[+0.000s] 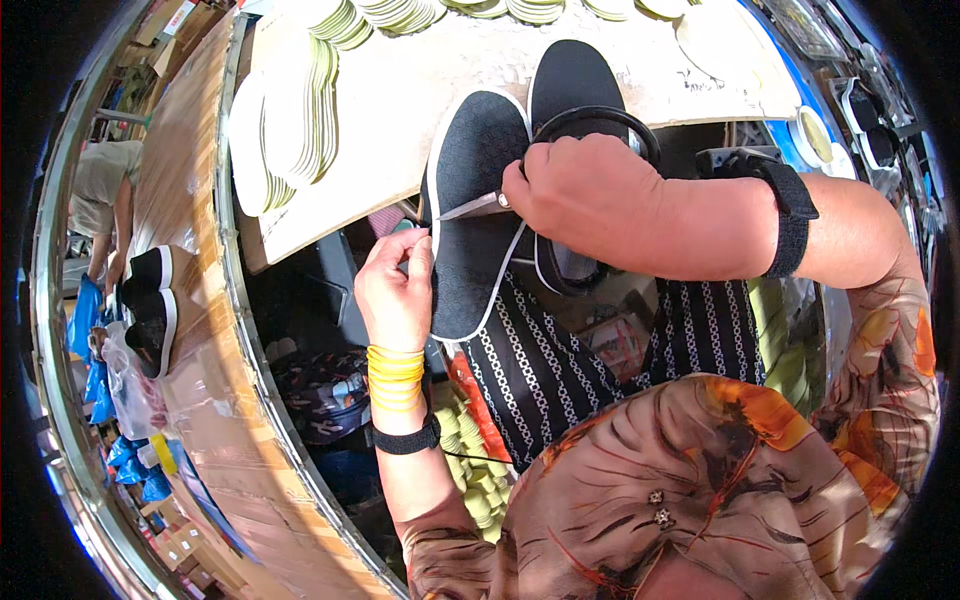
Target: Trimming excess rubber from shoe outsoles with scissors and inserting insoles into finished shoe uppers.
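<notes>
A long black sole (470, 285) with a white edge lies in front of me, its toe end on the pale board and its heel end over my lap. At its left edge my left hand (392, 285) is closed in a pinch; what lies between the fingertips is too small to make out. My right hand (595, 200) grips scissors with big black loop handles (640, 130). Their metal blades (472, 208) lie across the sole, the tip close to my left fingertips. A second black sole (575, 75) sits to the right, partly hidden behind my right hand and the scissors.
Stacks of pale green-edged soles (325, 110) stand along the board (390, 140). To the left, a pair of black-and-white shoes (150, 310) rests on a cardboard-covered surface (215, 420). Beyond it another person (105, 190) bends near blue bags. More pale green soles (475, 460) lie below me.
</notes>
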The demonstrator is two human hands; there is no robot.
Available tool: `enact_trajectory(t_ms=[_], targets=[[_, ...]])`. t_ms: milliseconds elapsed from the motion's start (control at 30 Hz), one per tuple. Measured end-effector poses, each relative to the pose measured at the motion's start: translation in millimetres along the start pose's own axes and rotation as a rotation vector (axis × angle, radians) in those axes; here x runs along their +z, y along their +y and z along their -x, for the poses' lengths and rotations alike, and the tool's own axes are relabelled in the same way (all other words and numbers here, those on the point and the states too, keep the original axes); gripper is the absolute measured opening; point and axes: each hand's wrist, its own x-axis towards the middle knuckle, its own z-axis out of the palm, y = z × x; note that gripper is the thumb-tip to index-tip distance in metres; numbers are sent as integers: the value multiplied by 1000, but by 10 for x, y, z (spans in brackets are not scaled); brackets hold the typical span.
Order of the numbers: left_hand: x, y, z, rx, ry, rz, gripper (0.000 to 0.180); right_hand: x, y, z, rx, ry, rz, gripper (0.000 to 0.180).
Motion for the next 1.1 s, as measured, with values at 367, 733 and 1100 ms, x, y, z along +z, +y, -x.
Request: enact_trajectory(t_ms=[367, 733, 1100], targets=[[-11, 229, -107, 190, -69, -524, 9, 64, 10, -29, -9, -20, -92, 10], [88, 208, -87, 409, -87, -850, 13, 48, -45, -120, 9, -38, -162, 20], [-3, -220, 105, -245, -160, 394, 27, 3, -44, -77, 58, -95, -145, 9]])
